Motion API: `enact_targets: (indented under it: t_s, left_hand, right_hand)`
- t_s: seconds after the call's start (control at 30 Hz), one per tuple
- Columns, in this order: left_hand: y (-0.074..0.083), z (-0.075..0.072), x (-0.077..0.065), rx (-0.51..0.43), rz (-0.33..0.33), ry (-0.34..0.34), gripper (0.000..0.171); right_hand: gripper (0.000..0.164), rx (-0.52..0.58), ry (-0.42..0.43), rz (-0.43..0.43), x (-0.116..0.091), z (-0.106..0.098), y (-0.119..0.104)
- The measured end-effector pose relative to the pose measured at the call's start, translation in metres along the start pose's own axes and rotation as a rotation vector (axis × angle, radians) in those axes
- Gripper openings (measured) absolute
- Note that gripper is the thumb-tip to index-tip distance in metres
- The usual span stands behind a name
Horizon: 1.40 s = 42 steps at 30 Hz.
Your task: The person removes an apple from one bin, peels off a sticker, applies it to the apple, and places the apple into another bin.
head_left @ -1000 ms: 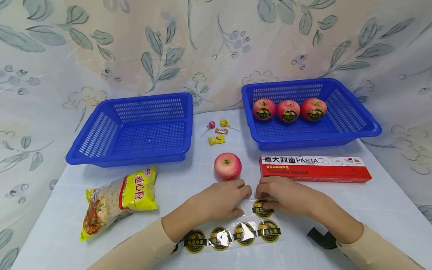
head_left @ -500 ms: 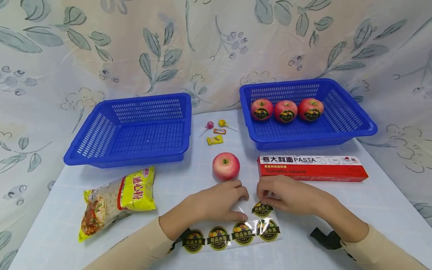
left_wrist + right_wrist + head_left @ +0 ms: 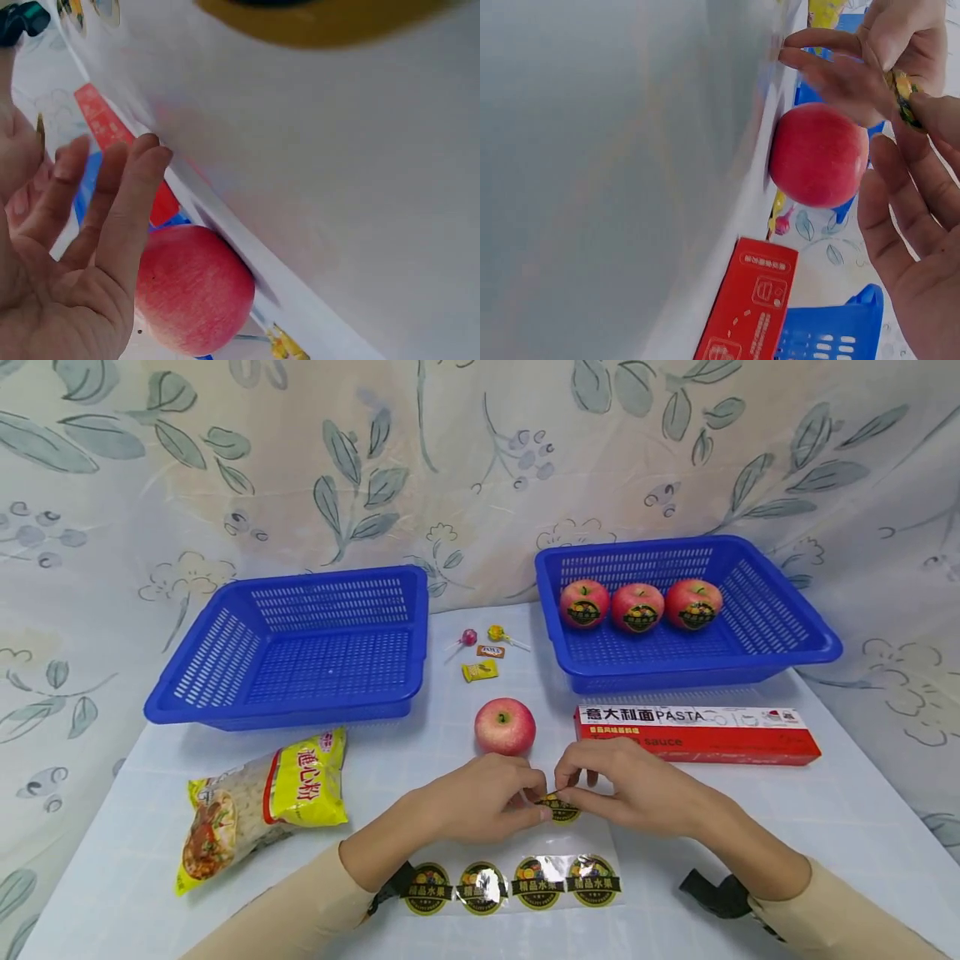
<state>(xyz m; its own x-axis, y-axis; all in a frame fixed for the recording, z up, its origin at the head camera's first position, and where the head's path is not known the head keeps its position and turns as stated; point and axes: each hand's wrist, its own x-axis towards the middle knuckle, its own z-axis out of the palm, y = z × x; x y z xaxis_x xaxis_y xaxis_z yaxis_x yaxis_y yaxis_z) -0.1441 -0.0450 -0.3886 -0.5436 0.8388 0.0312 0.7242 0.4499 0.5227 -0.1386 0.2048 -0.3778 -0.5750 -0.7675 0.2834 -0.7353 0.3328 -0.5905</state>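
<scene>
A round black-and-gold fruit sticker (image 3: 560,808) is lifted above a clear sticker sheet (image 3: 592,842) at the front middle of the table. My right hand (image 3: 630,785) pinches it by its right edge between thumb and index finger. Thumb and index finger of my left hand (image 3: 483,797) meet its left edge. In the right wrist view the sticker (image 3: 904,97) shows between both hands. Several more round stickers (image 3: 537,882) lie in a row along the sheet's front. Just beyond my left hand stands a red apple (image 3: 505,727) with no sticker on its visible side.
Three labelled apples (image 3: 637,607) sit in the blue basket (image 3: 705,672) at back right. Another blue basket (image 3: 285,714) stands back left. A pasta box (image 3: 697,739) lies right, a yellow macaroni bag (image 3: 262,806) left. Lollipops and small wrapped candies (image 3: 481,671) lie between the baskets.
My right hand has peeled the sticker up off the sheet and moved it left. My left hand's fingers have come to its edge. The apple and baskets stay put.
</scene>
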Motion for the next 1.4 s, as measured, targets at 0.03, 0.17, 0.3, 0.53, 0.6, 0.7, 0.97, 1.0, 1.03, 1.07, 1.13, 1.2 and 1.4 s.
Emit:
enact_targets:
  t_s: [0.03, 0.17, 0.3, 0.53, 0.6, 0.7, 0.97, 1.0, 1.03, 1.07, 1.13, 1.2, 1.4]
  left_hand:
    - [0.0, 0.0, -0.001, -0.004, 0.008, 0.012, 0.011]
    - [0.001, 0.0, -0.009, 0.0, -0.001, 0.069, 0.014]
    - [0.001, -0.003, -0.017, 0.039, -0.074, 0.148, 0.011]
    - [0.003, -0.008, -0.029, 0.229, -0.263, 0.289, 0.016]
    - [0.002, -0.009, -0.032, 0.252, -0.264, 0.337, 0.012]
    - [0.0, -0.01, -0.034, 0.245, -0.255, 0.39, 0.006]
    - [-0.012, -0.013, -0.032, 0.277, -0.259, 0.473, 0.007]
    - [-0.013, -0.014, -0.031, 0.283, -0.258, 0.476, 0.008]
    - [-0.015, -0.014, -0.031, 0.289, -0.257, 0.477, 0.008]
    - [-0.016, -0.015, -0.03, 0.293, -0.258, 0.474, 0.009]
    - [-0.018, -0.015, -0.029, 0.293, -0.262, 0.459, 0.009]
    - [-0.02, -0.016, -0.028, 0.291, -0.275, 0.438, 0.01]
    - [-0.023, -0.018, -0.024, 0.269, -0.314, 0.391, 0.014]
  right_hand:
    - [0.021, 0.004, 0.007, 0.005, 0.001, 0.001, 0.0]
    - [0.022, -0.018, 0.025, 0.007, 0.006, 0.004, 0.002]
    - [0.021, -0.104, 0.058, -0.026, 0.012, 0.004, 0.005]
    - [0.017, -0.194, 0.069, 0.036, 0.032, 0.005, 0.003]
    - [0.016, -0.197, 0.064, 0.044, 0.038, 0.005, 0.003]
    - [0.015, -0.205, 0.077, 0.037, 0.046, 0.006, 0.004]
    - [0.014, -0.24, 0.147, 0.082, 0.058, 0.01, 0.01]
    - [0.014, -0.241, 0.147, 0.085, 0.059, 0.01, 0.011]
    - [0.014, -0.241, 0.145, 0.086, 0.06, 0.011, 0.012]
    - [0.014, -0.241, 0.14, 0.087, 0.06, 0.011, 0.012]
    - [0.014, -0.24, 0.126, 0.081, 0.061, 0.012, 0.013]
    - [0.014, -0.238, 0.11, 0.08, 0.063, 0.012, 0.014]
    - [0.014, -0.24, 0.087, 0.099, 0.067, 0.012, 0.015]
